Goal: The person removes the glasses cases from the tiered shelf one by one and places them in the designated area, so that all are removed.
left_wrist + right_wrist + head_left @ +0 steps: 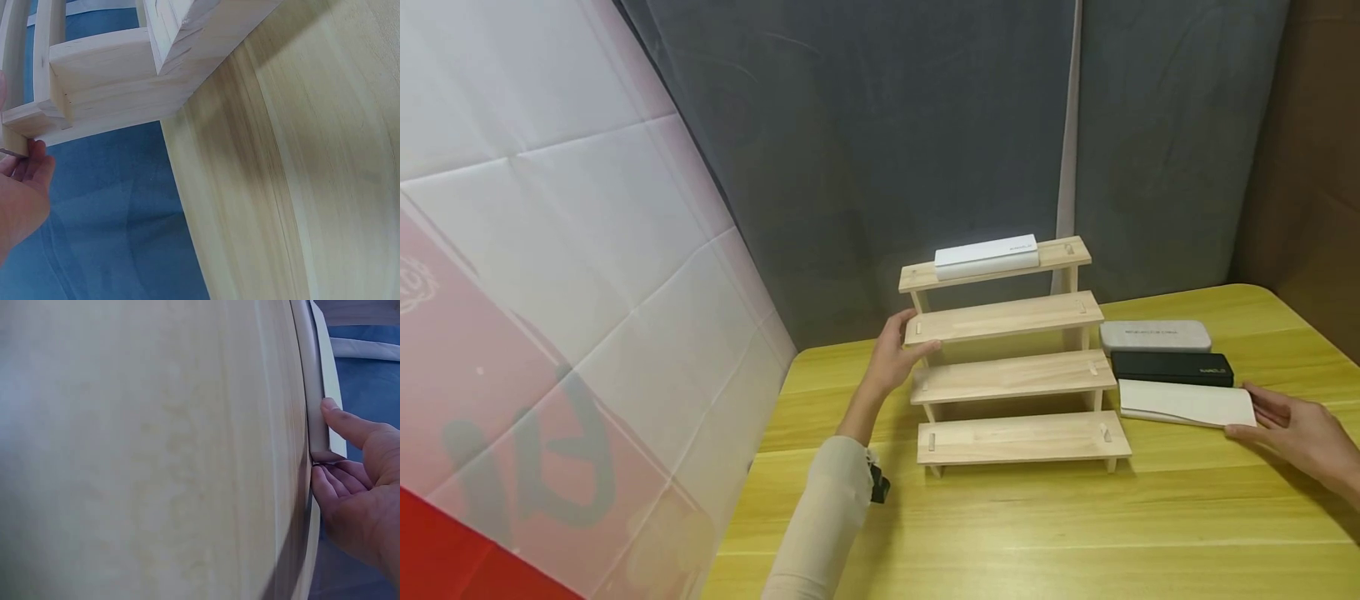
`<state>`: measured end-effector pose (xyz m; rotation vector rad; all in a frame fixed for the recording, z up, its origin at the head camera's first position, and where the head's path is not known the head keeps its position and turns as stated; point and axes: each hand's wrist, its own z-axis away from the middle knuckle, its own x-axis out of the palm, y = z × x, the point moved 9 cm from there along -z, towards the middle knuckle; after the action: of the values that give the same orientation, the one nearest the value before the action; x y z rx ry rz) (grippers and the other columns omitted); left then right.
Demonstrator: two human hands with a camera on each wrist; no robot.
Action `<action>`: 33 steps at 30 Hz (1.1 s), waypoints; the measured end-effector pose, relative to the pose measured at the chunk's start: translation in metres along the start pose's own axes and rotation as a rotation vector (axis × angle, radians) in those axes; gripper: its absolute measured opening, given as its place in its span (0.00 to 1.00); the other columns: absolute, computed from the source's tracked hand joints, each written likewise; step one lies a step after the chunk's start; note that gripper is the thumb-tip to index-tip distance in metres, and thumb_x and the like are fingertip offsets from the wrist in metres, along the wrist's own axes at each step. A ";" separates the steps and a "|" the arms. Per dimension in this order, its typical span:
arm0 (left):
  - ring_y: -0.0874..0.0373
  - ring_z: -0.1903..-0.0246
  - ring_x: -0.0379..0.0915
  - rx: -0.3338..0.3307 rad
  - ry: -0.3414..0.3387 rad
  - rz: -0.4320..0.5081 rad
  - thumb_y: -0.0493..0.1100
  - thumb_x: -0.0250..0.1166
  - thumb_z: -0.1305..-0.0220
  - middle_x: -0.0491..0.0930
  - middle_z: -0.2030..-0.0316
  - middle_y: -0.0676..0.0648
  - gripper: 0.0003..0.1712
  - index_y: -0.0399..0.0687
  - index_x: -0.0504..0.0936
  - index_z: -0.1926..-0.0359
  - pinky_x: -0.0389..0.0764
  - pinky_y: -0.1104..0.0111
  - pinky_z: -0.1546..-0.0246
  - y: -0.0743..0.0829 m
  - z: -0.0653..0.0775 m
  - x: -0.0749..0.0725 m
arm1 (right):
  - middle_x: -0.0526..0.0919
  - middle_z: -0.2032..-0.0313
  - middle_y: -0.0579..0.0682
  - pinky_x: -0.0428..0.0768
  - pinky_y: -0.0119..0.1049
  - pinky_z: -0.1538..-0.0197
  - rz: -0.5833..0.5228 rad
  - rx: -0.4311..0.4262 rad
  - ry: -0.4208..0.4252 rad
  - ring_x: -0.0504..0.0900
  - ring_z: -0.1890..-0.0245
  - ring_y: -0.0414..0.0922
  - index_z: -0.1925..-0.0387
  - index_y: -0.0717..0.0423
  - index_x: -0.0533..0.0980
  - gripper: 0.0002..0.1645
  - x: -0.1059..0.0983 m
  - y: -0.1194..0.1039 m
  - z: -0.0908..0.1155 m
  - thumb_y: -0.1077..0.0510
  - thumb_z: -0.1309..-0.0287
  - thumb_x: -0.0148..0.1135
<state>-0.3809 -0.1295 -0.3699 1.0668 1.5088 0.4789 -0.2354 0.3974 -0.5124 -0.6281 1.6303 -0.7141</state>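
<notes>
A wooden tiered display rack (1011, 379) stands on the table. My left hand (891, 354) grips the left end of its second shelf from the top, thumb in front and fingers behind; in the left wrist view, fingertips (39, 164) curl at the wood. On the top shelf lies a white glasses case (987, 257). To the right of the rack, my right hand (1303, 433) pinches the right end of a cream glasses case (1187, 403) on the table. In the right wrist view, the thumb lies on its flap (330, 381), with the fingers below at its end.
Behind the cream case lie a black glasses case (1172, 368) and a grey glasses case (1156, 335), in a row close to the rack's right side. A dark grey curtain (865, 167) hangs behind the table (1037, 533). A printed cloth wall (625, 292) runs along the left.
</notes>
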 end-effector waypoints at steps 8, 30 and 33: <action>0.45 0.20 0.54 -0.009 0.000 -0.002 0.52 0.75 0.31 0.60 0.21 0.40 0.49 0.40 0.60 0.19 0.60 0.55 0.20 0.000 0.001 -0.001 | 0.52 0.27 0.82 0.68 0.05 0.62 -0.031 0.056 -0.033 0.63 0.25 0.58 0.23 0.80 0.49 0.60 0.006 0.003 0.000 0.44 0.31 0.73; 0.46 0.22 0.57 -0.015 0.011 -0.014 0.53 0.77 0.33 0.62 0.22 0.42 0.49 0.43 0.63 0.20 0.63 0.55 0.22 0.000 0.002 -0.001 | 0.39 0.23 0.81 0.63 0.16 0.31 -0.097 0.073 -0.091 0.44 0.25 0.79 0.19 0.71 0.31 0.63 -0.001 -0.010 -0.002 0.41 0.23 0.62; 0.46 0.22 0.57 -0.010 0.014 -0.013 0.53 0.77 0.33 0.63 0.22 0.42 0.49 0.43 0.63 0.20 0.62 0.56 0.21 0.000 0.001 -0.002 | 0.40 0.24 0.82 0.65 0.58 0.24 -0.050 0.051 -0.045 0.47 0.28 0.83 0.19 0.71 0.33 0.63 -0.007 -0.017 -0.003 0.41 0.24 0.63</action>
<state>-0.3801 -0.1313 -0.3691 1.0470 1.5229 0.4853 -0.2371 0.3915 -0.4949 -0.6460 1.5548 -0.7700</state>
